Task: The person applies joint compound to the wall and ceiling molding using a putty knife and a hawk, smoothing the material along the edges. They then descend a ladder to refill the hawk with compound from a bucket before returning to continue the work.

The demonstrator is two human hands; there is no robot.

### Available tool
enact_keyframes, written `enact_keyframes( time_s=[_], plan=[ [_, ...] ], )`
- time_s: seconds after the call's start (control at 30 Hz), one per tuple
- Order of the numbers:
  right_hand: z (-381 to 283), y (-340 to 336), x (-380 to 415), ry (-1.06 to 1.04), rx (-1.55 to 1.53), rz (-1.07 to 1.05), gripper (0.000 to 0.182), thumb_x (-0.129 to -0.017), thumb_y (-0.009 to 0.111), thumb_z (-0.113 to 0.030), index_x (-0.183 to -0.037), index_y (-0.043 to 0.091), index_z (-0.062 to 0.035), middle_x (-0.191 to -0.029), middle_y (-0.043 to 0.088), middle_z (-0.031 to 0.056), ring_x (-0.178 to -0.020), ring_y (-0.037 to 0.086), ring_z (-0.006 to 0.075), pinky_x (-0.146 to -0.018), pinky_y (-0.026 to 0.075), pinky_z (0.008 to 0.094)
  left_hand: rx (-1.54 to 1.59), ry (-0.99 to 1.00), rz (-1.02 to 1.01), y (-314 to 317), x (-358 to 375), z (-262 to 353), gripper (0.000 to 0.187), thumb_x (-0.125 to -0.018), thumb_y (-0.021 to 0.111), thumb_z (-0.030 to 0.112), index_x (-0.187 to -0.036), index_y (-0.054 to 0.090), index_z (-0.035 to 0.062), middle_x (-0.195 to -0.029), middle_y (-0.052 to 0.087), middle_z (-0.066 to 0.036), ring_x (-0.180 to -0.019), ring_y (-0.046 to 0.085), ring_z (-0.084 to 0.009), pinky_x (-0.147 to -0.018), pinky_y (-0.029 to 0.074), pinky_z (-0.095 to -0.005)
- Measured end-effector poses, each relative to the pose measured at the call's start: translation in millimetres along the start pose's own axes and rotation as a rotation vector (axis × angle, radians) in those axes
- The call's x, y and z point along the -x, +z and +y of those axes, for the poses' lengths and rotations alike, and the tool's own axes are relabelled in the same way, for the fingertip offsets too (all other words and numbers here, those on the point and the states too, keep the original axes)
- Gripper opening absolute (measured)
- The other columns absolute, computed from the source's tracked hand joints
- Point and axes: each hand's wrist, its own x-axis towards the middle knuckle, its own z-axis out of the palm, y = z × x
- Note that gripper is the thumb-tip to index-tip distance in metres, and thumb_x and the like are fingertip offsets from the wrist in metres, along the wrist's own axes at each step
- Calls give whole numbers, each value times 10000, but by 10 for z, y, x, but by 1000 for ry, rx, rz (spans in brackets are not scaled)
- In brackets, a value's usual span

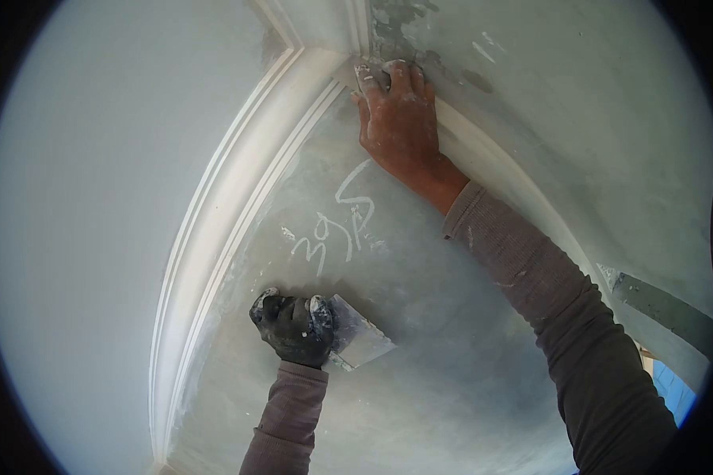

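My left hand [295, 326], in a dark glove smeared with white, is closed around a putty knife [361, 332] with a wide, flat blade coated in whitish plaster. The blade points to the right, in front of the grey wall [428, 293]. Higher up, my bare right hand [400, 115] is at the corner where lengths of white cornice moulding [206, 229] meet. Its fingers are bent and dusted with white; a small flat brownish-grey edge shows beside them, but what they hold is mostly hidden.
Pale handwritten marks [345, 214] are on the wall between my hands. A smooth pale ceiling [95, 214] fills the left side. Dark patches [400, 20] stain the surface above the corner. At lower right, a grey strip [665, 313] and a blue area [673, 392] show past my sleeve.
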Motion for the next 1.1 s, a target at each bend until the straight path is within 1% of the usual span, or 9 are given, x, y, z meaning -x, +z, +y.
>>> enact_keyframes(
  time_s=[0.17,0.27,0.43,0.6,0.73,0.83,0.9,1.0,1.1],
  plan=[
    [-20,-78,-13,-43,70,-30,394,-946,659,-222,-1287,685,-26,-1167,632,209,-1086,604,382,-921,469,485,-13,-31,-17,-8,-28,3,206,-868,690,249,-781,630,72,-798,606,-116,-991,588,-385,-879,472,-550],
    [-11,-86,60,-250,-237,-3,291,-902,698,-86,-1182,694,-6,-952,626,166,-886,634,354,-779,526,443,40,61,128,36,-16,-35,174,-846,720,226,-808,628,84,-787,597,-114,-987,592,-388,-871,476,-556],
    [-10,-260,-8,-272,-366,-35,207,-902,663,-21,-1104,633,8,-1027,663,249,-868,663,451,-752,573,488,104,-52,102,12,79,-42,323,-811,792,249,-1008,586,97,-1025,585,-128,-1033,576,-386,-885,472,-591],
    [88,-779,-609,-540,64,-346,263,-909,667,-75,-1165,629,-29,-1063,670,251,-909,675,455,-758,566,505,112,-222,178,-8,49,-62,307,-786,818,200,-932,569,97,-1011,578,-147,-964,580,-386,-862,496,-533],
    [-78,-1106,-1412,-980,490,-475,291,-909,670,-175,-1184,641,-86,-1118,702,219,-932,689,430,-765,550,537,173,-239,580,262,204,-213,421,-729,882,165,-1035,603,84,-969,652,-150,-947,647,-411,-956,510,-531],
    [-467,-1243,-1823,-1144,650,-611,318,-910,668,-206,-1205,639,-90,-1061,723,201,-901,701,415,-773,554,527,52,-331,607,613,503,-182,386,-863,799,217,-1178,616,90,-1138,673,-140,-1125,639,-377,-1082,473,-542],
    [-596,-1144,-1839,-1152,760,-716,328,-912,667,-219,-1212,636,-89,-1019,731,196,-888,705,411,-781,557,517,95,-413,585,309,402,-56,254,-858,786,237,-922,596,82,-917,614,-137,-919,601,-359,-893,454,-515],
    [-641,-1063,-1782,-1335,900,-741,294,-920,665,-217,-1173,629,-70,-975,736,188,-897,705,407,-791,557,506,167,-461,564,-1,99,11,423,-852,766,269,-539,564,69,-585,525,-132,-611,542,-332,-609,425,-473],
    [-668,-945,-1601,-1346,932,-737,257,-937,655,-215,-1141,629,-60,-980,735,190,-899,705,405,-780,555,511,64,-406,615,170,90,-39,384,-859,771,243,-608,540,66,-629,530,-119,-643,544,-346,-613,414,-481]
  ],
)
